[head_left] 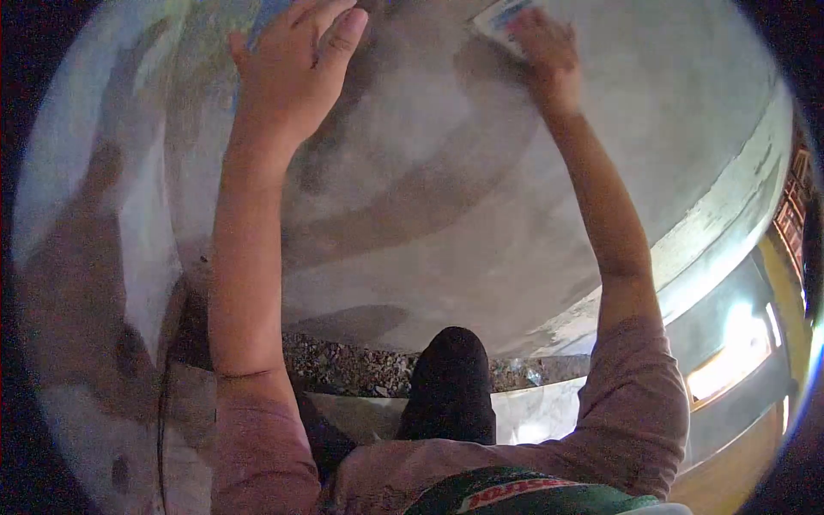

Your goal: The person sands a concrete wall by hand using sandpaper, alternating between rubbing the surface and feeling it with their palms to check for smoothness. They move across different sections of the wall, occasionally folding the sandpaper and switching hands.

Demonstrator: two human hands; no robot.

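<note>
My left hand (pixel 300 51) is raised at the upper left, its back toward me, fingers apart, close to a grey plastered wall (pixel 412 189). Something blue shows behind it, too hidden to make out. At the upper right my right hand (pixel 545 51) is on a flat, pale rectangular piece with blue marks (pixel 500 19) lying against the wall. Its fingers are blurred, and how they hold the piece is partly hidden. Dark shadows of the arms fall on the wall.
A strip of gravel (pixel 343 367) runs along the wall's foot, with my dark-clothed knee (pixel 452 369) before it. A dark cable (pixel 161 421) hangs at the lower left. A bright window (pixel 730 365) is at the right.
</note>
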